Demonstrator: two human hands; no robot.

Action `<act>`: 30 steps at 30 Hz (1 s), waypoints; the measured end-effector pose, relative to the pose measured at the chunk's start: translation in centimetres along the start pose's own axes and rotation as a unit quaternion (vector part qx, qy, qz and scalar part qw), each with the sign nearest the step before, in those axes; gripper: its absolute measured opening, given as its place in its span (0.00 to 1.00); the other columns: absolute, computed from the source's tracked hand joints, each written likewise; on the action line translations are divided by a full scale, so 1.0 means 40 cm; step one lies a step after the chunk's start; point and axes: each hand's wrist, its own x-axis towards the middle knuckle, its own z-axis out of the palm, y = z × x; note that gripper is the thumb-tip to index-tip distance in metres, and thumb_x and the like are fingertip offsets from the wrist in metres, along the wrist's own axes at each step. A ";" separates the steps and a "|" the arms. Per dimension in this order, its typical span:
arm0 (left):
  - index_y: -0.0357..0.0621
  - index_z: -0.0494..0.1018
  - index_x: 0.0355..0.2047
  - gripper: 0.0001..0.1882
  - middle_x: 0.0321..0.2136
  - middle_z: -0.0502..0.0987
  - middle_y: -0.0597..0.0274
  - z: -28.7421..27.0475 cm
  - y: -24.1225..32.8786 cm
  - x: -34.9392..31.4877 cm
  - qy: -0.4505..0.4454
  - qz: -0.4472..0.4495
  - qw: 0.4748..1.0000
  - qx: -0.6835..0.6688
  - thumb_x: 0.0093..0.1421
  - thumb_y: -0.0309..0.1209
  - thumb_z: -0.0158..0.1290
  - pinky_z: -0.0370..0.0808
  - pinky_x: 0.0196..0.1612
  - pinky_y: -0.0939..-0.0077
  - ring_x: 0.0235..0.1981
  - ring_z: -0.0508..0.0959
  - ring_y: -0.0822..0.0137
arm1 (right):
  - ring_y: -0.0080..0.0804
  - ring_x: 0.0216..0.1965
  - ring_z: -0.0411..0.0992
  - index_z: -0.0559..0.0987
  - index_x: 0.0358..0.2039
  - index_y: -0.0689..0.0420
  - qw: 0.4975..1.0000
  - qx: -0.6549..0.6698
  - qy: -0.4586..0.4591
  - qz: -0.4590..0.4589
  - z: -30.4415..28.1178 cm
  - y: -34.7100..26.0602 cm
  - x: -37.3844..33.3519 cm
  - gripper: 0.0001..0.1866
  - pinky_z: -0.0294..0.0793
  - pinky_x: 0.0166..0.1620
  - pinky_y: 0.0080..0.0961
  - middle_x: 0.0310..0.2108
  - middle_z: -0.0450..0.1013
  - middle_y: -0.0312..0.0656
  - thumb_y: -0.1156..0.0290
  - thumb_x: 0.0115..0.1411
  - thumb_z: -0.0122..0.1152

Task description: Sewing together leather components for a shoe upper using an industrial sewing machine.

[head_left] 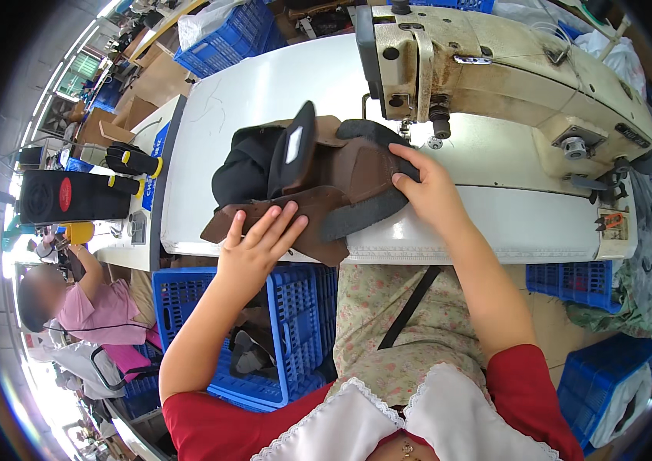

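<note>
Head camera view, from near to far: a white collar edged with lace and a red sleeve frame the lower edge, above floral-print fabric crossed by a dark strap. To the person's left, a blue plastic crate stands at the table's front edge with dark pieces inside. Another blue crate sits at lower right.

Both bare hands touch a brown-and-black shoe upper, which lies on the white sewing table just beside the needle area. The left hand rests its fingers, slightly spread, over the near brown flap; its thumb is hidden, so whether it pinches the piece cannot be told. The right hand sets forefinger and thumb, apart, on the dark-edged right end; its other fingers are out of sight, and how firmly it grips cannot be told. A black tongue bearing a white label stands up from the upper.

Beyond, a cream industrial sewing machine spans the table's far side. Farther off at left, a person in a pink shirt sits near a black machine with a red oval, while a blue basket holds white plastic.
</note>
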 end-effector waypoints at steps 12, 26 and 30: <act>0.51 0.73 0.56 0.24 0.58 0.73 0.63 -0.070 -0.016 0.109 0.066 0.022 0.997 -0.015 0.57 0.33 0.46 0.58 0.64 0.61 0.62 0.69 0.65 | 0.21 0.47 0.72 0.67 0.64 0.58 0.968 0.237 0.039 -0.079 0.080 -0.028 -0.086 0.29 0.72 0.50 0.19 0.56 0.71 0.42 0.72 0.62 0.63; 0.27 0.72 0.49 0.25 0.47 0.77 0.40 -0.117 0.028 0.061 0.022 0.005 0.997 -0.074 0.53 0.30 0.49 0.69 0.59 0.59 0.53 0.76 0.50 | 0.22 0.41 0.73 0.71 0.59 0.57 0.998 0.017 -0.001 -0.059 0.183 -0.083 -0.050 0.29 0.73 0.45 0.19 0.56 0.71 0.44 0.81 0.55 0.58; 0.22 0.71 0.49 0.27 0.46 0.76 0.33 -0.126 0.058 0.054 0.005 0.029 0.993 -0.117 0.50 0.30 0.48 0.68 0.59 0.50 0.51 0.76 0.43 | 0.26 0.48 0.72 0.72 0.58 0.58 0.989 -0.012 -0.028 -0.144 0.158 -0.062 -0.024 0.29 0.72 0.50 0.21 0.55 0.71 0.44 0.84 0.53 0.52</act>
